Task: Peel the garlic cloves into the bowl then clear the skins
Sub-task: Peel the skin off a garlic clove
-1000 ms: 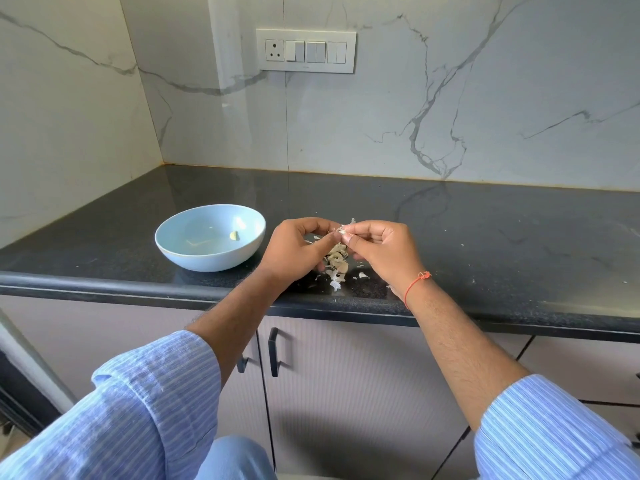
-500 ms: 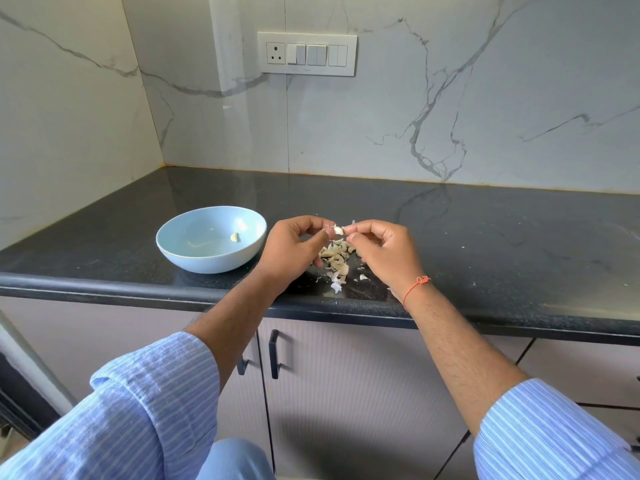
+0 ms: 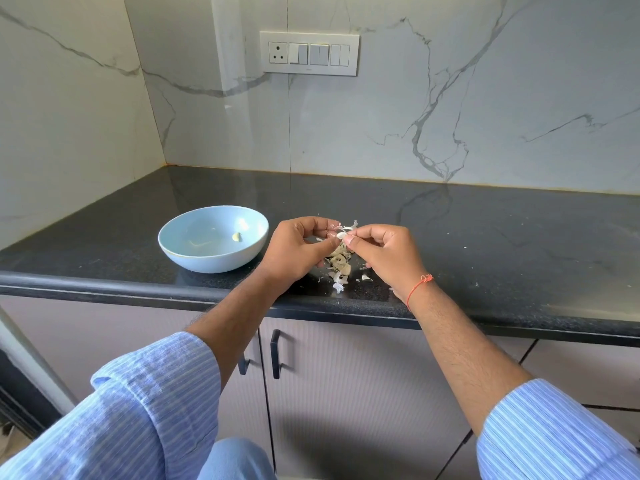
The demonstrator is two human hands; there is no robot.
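Garlic clove [image 3: 341, 234] pinched btw L hand [image 3: 294, 252] & R hand [image 3: 388, 254] fingertips (skins [image 3: 338, 268] below), bowl [image 3: 213, 239] nearby

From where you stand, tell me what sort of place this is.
Most likely a home kitchen: a dark stone countertop over cabinet doors, a marble-look backsplash with a switch panel, and a blue bowl beside garlic skins.

A pale blue bowl [image 3: 213, 239] sits on the speckled black bench [image 3: 485, 244], beside whitish-tan skins [image 3: 338, 268]; sleeves [image 3: 145, 403] are blue-and-white striped.
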